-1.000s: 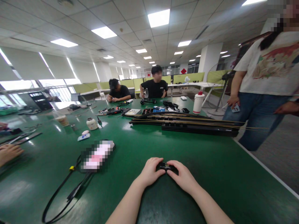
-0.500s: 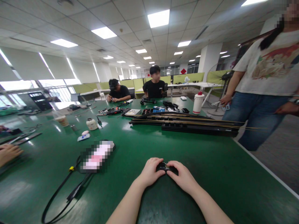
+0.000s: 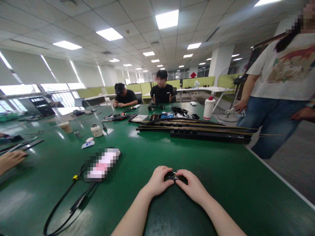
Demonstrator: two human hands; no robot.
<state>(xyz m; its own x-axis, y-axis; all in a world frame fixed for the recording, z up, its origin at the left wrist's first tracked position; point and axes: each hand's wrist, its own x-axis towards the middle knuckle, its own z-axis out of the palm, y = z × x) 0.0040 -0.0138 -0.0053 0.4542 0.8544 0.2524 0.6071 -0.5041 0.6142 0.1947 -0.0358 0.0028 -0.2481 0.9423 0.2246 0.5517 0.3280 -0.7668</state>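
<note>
Low over the green table, a small black part with a light metallic bit is held between both my hands. My left hand is closed around its left end, fingers over the far side and thumb at the near side. On the other end my right hand has the same curled grip. The fingers cover much of the part, so its exact kind is not clear.
Left of my hands lies a phone beside a black cable loop. Long black rails with thin brass-coloured rods lie across the table. A white bottle stands behind them. A co-worker's hand rests at far left.
My hands and the black part stay almost in place. At far left the co-worker's hand has shifted slightly. The standing person at right has moved a little to the right.
</note>
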